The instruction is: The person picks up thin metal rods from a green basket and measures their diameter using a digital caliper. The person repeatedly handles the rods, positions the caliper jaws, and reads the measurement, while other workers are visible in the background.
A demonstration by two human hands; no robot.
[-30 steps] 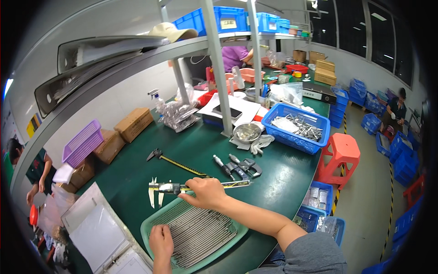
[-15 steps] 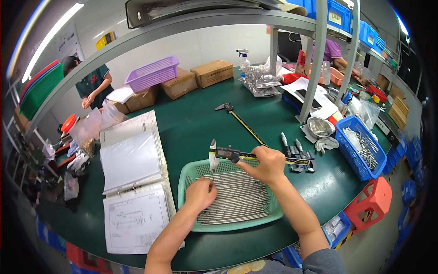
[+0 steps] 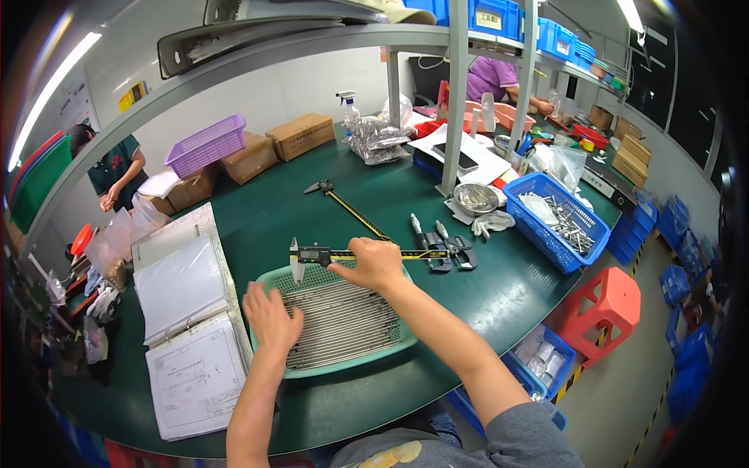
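Observation:
My right hand (image 3: 373, 264) grips a digital caliper (image 3: 314, 256) by its beam, above the far edge of a light green plastic basket (image 3: 351, 366). The caliper lies level, its jaws toward the left. Thin metal rods (image 3: 343, 324) lie side by side in the basket. Over the basket's left rim is my left hand (image 3: 271, 321), fingers spread and nothing in them; whether it touches the rim I cannot tell. A second caliper (image 3: 355, 212) rests on the table beyond, and two micrometers (image 3: 431, 243) lie to the right.
Left of the basket lies an open binder (image 3: 191, 374) with a drawing. A blue basket (image 3: 589, 249) of metal parts stands at the right, near a steel bowl (image 3: 476, 198). A metal shelf post (image 3: 456, 117) rises from the table. A red stool (image 3: 599, 312) stands on the floor. Two people work farther off.
My left hand has lifted off the rods, moved to the basket's left rim and spread its fingers. The right hand still holds the caliper. The whole view has shifted as my head turned right.

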